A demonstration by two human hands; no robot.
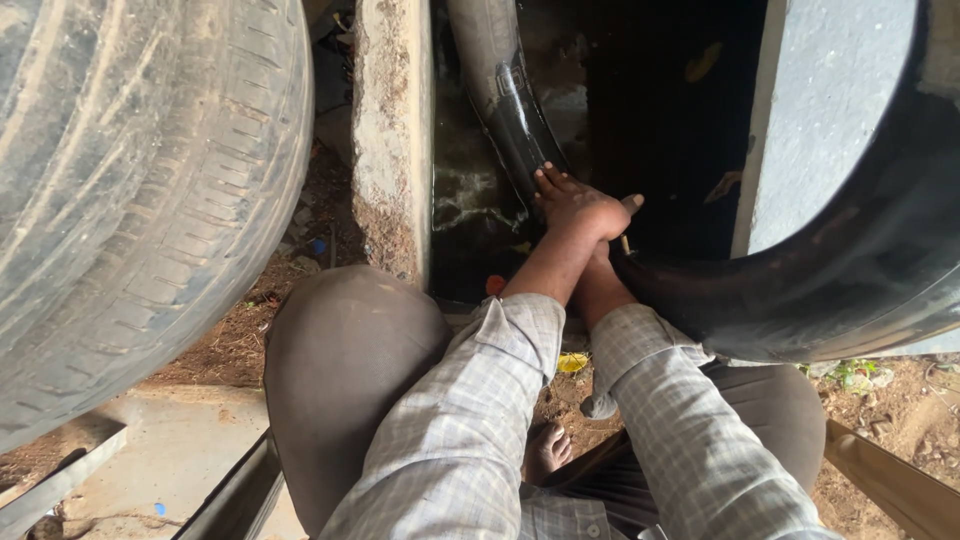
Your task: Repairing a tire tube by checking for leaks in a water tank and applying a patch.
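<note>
A large black rubber inner tube loops from the top centre down to my hands and round to the right, over a dark water trough. My left hand lies on the tube's wet lower bend, fingers spread over the rubber and gripping it. My right forearm runs up under the left wrist. My right hand is almost wholly hidden behind the left hand, with only a fingertip showing against the tube. Both sleeves are grey checked cloth.
A big dusty car tyre fills the left side. A rough concrete wall edges the trough. My knees are bent in a squat over dirt ground, a bare foot between them. Metal bars lie at lower left.
</note>
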